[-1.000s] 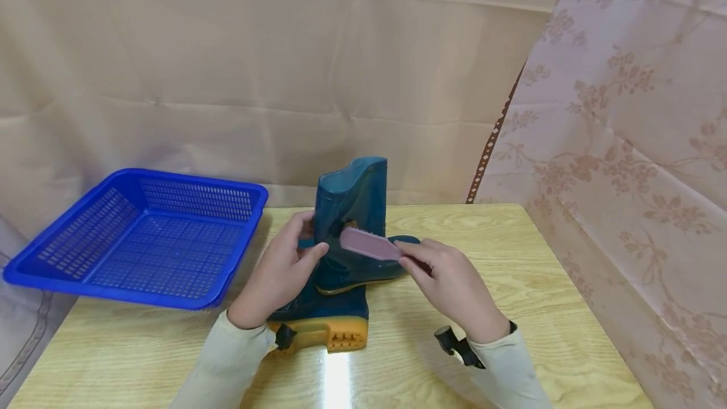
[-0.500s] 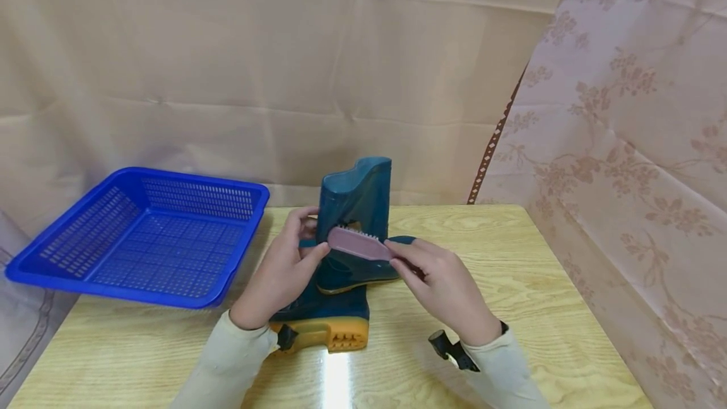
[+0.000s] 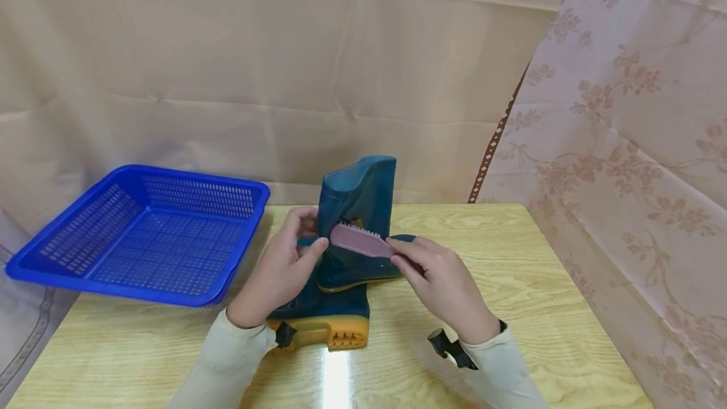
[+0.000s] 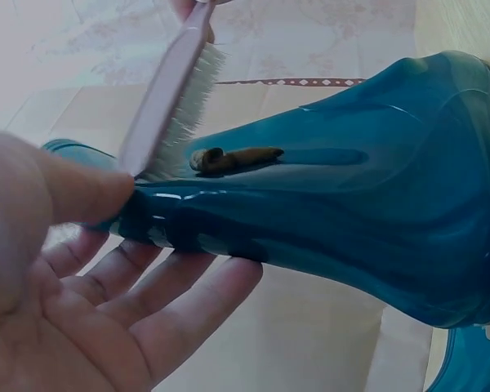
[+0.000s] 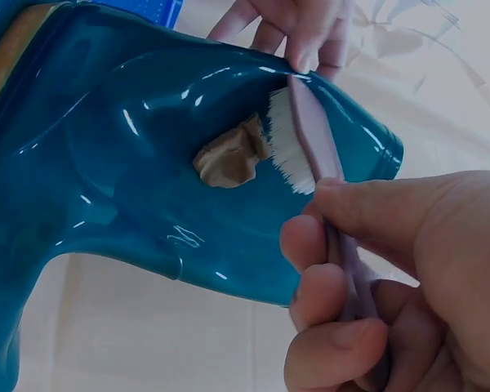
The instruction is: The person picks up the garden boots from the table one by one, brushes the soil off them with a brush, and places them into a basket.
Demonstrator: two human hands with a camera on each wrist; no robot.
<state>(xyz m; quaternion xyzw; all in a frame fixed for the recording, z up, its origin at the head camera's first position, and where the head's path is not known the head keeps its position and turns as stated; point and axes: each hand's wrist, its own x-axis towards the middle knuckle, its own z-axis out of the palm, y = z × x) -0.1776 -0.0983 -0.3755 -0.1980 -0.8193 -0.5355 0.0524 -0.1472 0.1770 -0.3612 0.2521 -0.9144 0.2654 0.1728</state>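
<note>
A teal rubber boot [image 3: 363, 191] stands upright on the table, partly in front of a second boot [image 3: 318, 327] that lies on its side with its orange sole toward me. My left hand [image 3: 278, 270] grips the upright boot's shaft from the left, thumb in front and fingers behind. In my right hand [image 3: 449, 279] is the handle of a pink brush [image 3: 360, 242] with white bristles [image 5: 287, 143]. The bristles face the shaft beside a brown lump [image 5: 233, 155] stuck to it. The right wrist view shows the bristle edge close against the lump; actual contact is unclear.
A blue plastic basket [image 3: 136, 292] with mesh sides stands at the left of the wooden table [image 3: 511, 308]. A beige curtain [image 3: 284, 68] hangs behind the table, and a flowered pink one [image 3: 642, 163] along the right.
The brush has moved left across the boot's shaft and turned, so its bristles now show from above. The boot's top has shifted slightly right. My left hand keeps its hold.
</note>
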